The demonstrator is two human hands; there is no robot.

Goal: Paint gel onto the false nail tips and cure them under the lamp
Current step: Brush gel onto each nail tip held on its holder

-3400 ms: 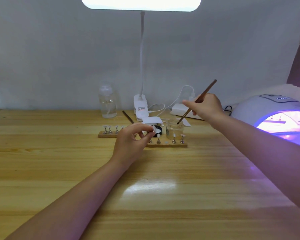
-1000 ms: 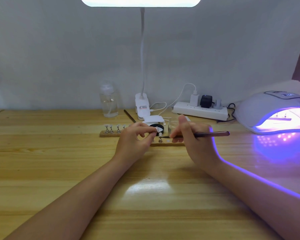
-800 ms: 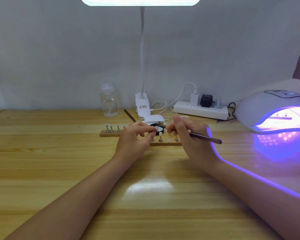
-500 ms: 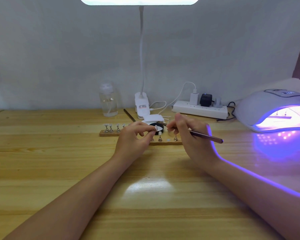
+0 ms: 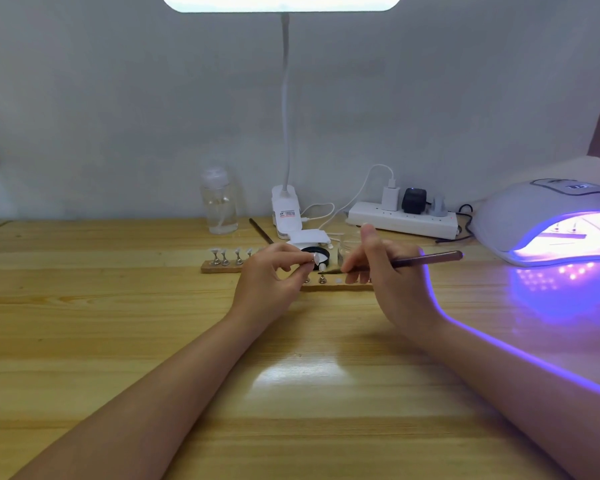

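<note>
Gel going on one nail tip
L hand pinches tip, R hand grips brush; other tips look unpainted, lamp cure still pending.

Place: a small nail-art work corner, home-like rather than a shop.
Surface: pale wooden bench set against a plain grey wall.
Lighting: white clip-on desk lamp at the far middle.
Curing gear: domed nail lamp glowing violet, far right.
Power: loaded power strip by the wall.
Supplies: wooden strips of nail-tip stands, clear pump bottle.
</note>
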